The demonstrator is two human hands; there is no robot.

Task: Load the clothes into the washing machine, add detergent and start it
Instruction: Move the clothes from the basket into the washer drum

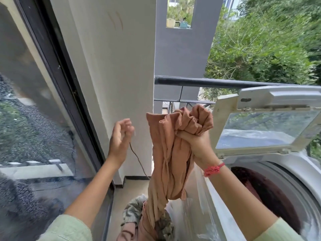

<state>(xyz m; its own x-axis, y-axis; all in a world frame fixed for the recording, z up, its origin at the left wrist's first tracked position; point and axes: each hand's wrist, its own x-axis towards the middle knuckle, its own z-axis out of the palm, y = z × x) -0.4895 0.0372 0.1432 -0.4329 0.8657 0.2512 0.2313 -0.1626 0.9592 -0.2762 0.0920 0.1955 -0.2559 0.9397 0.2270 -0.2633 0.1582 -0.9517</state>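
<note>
My right hand grips a bunched peach-orange garment and holds it high, left of the washing machine. The cloth hangs down to a pile of clothes on the floor. My left hand is raised beside it and pinches a thin brown drawstring that trails down to the garment. The top-loading washing machine stands at the right with its lid propped up. Dark maroon cloth lies inside the drum.
A white pillar rises just behind my hands. A sliding glass door fills the left side. A dark balcony railing runs behind the machine, with green bushes beyond. Clear plastic covers the machine's left side.
</note>
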